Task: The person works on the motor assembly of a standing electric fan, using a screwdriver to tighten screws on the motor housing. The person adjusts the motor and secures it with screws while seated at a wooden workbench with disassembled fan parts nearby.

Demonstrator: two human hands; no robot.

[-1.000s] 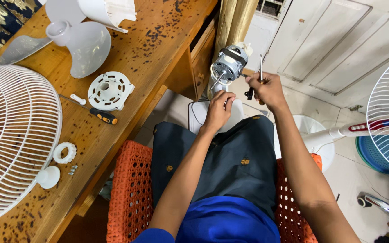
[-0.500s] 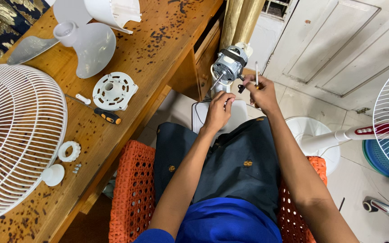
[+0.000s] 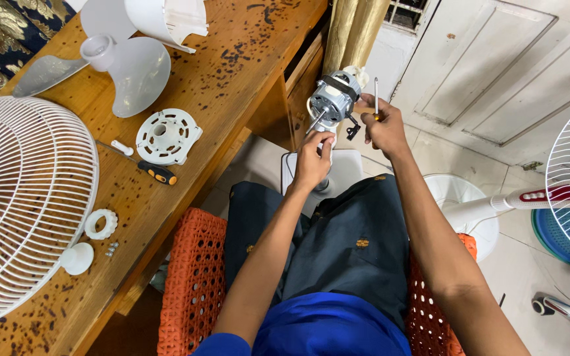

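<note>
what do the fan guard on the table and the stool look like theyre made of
Fan guard: likely metal wire with a glossy white coating, judging by its thin, even spokes. Stool: apparently orange plastic woven like cane, given its uniform colour and open lattice.

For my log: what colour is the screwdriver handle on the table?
Black with orange, seen in the head view: screwdriver.

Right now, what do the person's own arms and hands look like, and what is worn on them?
Both arms are bare from above the elbow down. The left hand and right hand wear no gloves, and no rings, watch or bands show. A blue shirt appears at the frame's bottom edge.
</note>
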